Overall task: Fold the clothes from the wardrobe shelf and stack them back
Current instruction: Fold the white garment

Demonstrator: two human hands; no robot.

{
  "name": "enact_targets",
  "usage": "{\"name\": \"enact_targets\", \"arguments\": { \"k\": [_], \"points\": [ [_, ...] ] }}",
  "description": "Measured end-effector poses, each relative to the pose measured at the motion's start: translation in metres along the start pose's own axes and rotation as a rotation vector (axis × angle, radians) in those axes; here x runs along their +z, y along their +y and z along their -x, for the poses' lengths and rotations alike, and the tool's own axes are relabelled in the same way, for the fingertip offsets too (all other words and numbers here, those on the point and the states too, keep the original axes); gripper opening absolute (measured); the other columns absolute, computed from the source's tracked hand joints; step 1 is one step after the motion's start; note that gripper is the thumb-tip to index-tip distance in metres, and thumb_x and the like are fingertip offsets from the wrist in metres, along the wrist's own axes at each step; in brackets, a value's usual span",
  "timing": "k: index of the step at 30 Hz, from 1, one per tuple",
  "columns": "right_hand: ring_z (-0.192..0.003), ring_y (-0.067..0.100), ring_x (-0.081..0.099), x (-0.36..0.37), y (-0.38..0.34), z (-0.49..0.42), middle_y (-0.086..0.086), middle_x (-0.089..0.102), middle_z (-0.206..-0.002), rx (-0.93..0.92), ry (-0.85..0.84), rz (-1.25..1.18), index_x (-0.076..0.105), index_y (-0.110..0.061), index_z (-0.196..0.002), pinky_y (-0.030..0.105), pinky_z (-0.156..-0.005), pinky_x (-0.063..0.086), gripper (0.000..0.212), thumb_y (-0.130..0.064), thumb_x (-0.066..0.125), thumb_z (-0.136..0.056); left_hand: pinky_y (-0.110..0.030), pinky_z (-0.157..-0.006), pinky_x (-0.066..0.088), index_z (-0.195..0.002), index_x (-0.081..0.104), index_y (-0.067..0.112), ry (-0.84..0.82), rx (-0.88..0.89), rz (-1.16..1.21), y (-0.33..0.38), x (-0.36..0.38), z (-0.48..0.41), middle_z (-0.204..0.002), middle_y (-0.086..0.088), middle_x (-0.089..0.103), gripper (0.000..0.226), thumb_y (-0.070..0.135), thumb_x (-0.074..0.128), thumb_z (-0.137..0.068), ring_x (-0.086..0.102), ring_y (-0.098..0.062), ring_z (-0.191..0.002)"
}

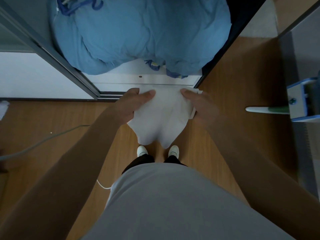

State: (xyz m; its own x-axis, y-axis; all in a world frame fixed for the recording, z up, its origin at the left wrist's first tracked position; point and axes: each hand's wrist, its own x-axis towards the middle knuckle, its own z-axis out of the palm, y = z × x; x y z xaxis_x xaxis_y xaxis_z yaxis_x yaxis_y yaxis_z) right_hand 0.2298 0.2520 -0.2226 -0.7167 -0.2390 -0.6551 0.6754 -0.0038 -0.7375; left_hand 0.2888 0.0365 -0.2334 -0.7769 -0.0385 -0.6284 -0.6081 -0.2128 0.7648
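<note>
White cloth (161,116) hangs between two hands held out in front of the person, just short of the wardrobe sill (147,79). The left hand (133,104) grips the cloth's left edge, its fingers (147,96) curled over the top and clamped on the fabric. The right hand (200,106) holds the right edge the same way, thumb lying across the top and the fingers wrapped behind, where folded layers of the cloth bunch against the palm. Both forearms reach forward and slightly inward, bare to the elbow, wrists about level with each other. Between the fingers the cloth sags in two soft lobes that droop toward the person's white shoes (142,150).

Beyond the fingers, inside the wardrobe, a large blue quilt (138,35) fills the space and bulges over the white sill. A blue hanger (78,6) shows at its upper left. Left of the left hand runs the grey sliding door track (52,49). Below the hands lies a wooden floor (233,75), with a grey cable (43,139) trailing across it on the left. Far right of the right hand stands a blue and grey mop head (301,101) with a white handle end.
</note>
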Motion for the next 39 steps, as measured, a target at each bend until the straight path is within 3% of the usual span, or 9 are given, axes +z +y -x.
{"name": "enact_targets", "arguments": {
  "k": [4,9,14,17,19,24,30,35,39],
  "points": [
    [-0.100,0.017,0.073,-0.007,-0.005,0.002,0.001,0.077,-0.107,0.001,-0.096,0.118,0.069,-0.016,-0.113,0.037,-0.084,0.060,0.027,-0.027,0.073,-0.089,-0.027,-0.064,0.058,-0.104,0.069,0.008,0.113,-0.048,0.065,0.009,0.004,-0.010,-0.086,-0.002,0.079,0.025,0.031,0.068,-0.094,0.075,-0.016,-0.079],
    [-0.089,0.012,0.073,-0.005,0.001,0.008,0.000,0.075,-0.104,-0.086,-0.047,0.181,0.068,-0.014,-0.114,0.022,-0.069,0.059,0.024,-0.014,0.072,-0.090,-0.028,-0.062,0.059,-0.108,0.070,0.010,0.187,-0.053,0.061,0.014,0.001,-0.013,-0.097,-0.006,0.078,0.033,0.033,0.078,-0.086,0.076,-0.020,-0.083],
    [-0.084,0.010,0.071,0.004,-0.001,0.011,0.008,0.071,-0.111,-0.089,0.074,0.228,0.063,-0.007,-0.123,0.018,-0.061,0.056,0.034,-0.013,0.072,-0.091,-0.026,-0.088,0.051,-0.142,0.049,0.026,0.320,0.091,-0.250,0.010,0.001,-0.017,-0.132,0.004,0.052,0.058,0.035,0.072,-0.090,0.057,-0.016,-0.111],
    [-0.119,0.021,0.059,0.001,-0.004,0.011,0.005,0.056,-0.138,-0.161,0.108,0.409,0.042,-0.018,-0.146,0.031,-0.089,0.057,0.065,-0.019,0.073,-0.090,-0.012,-0.066,0.045,-0.107,0.073,0.032,0.284,0.124,-0.340,0.013,0.005,-0.017,-0.118,0.003,0.064,0.021,0.018,0.063,-0.096,0.060,-0.011,-0.095],
    [-0.128,0.019,0.050,0.000,-0.008,0.013,0.000,0.046,-0.147,-0.191,0.035,0.485,0.034,-0.027,-0.151,0.036,-0.100,0.051,0.076,-0.024,0.076,-0.088,-0.012,-0.063,0.045,-0.086,0.075,0.032,0.296,0.074,-0.355,0.019,0.006,-0.016,-0.098,0.007,0.067,0.031,0.010,0.056,-0.097,0.058,-0.008,-0.084],
    [-0.106,0.021,0.065,0.010,-0.009,0.016,0.005,0.067,-0.118,-0.194,-0.257,1.012,0.063,-0.014,-0.128,0.039,-0.089,0.057,0.054,-0.022,0.083,-0.078,-0.037,-0.087,0.059,-0.088,0.078,0.018,0.239,-0.138,-0.247,0.033,0.003,-0.015,-0.106,-0.010,0.073,0.016,0.014,0.064,-0.095,0.067,-0.026,-0.097],
    [-0.084,0.023,0.063,0.015,-0.008,0.002,0.003,0.061,-0.087,-0.302,-0.067,1.567,0.053,-0.015,-0.084,0.038,-0.074,0.053,0.031,-0.041,0.070,-0.087,-0.043,-0.092,0.055,-0.108,0.073,0.013,0.305,-0.075,-0.501,0.031,-0.001,-0.013,-0.113,-0.014,0.070,0.022,0.026,0.066,-0.092,0.068,-0.026,-0.096],
    [-0.062,0.014,0.053,0.009,-0.015,0.000,-0.004,0.053,-0.067,-0.336,-0.025,1.408,0.049,-0.019,-0.067,0.031,-0.059,0.039,0.045,-0.056,0.068,-0.085,-0.025,-0.088,0.055,-0.127,0.061,0.042,0.040,0.208,-0.399,0.022,-0.025,0.001,-0.130,0.007,0.062,0.050,0.051,0.076,-0.080,0.064,-0.008,-0.110],
    [-0.070,0.019,0.063,0.002,-0.018,0.000,0.005,0.063,-0.073,-0.319,-0.028,1.183,0.064,-0.007,-0.076,0.032,-0.063,0.044,0.047,-0.052,0.069,-0.086,0.001,-0.081,0.040,-0.149,0.036,0.036,-0.156,0.359,-0.839,0.004,-0.031,-0.002,-0.140,0.022,0.040,0.084,0.033,0.082,-0.079,0.048,0.014,-0.109]
  ]
}}
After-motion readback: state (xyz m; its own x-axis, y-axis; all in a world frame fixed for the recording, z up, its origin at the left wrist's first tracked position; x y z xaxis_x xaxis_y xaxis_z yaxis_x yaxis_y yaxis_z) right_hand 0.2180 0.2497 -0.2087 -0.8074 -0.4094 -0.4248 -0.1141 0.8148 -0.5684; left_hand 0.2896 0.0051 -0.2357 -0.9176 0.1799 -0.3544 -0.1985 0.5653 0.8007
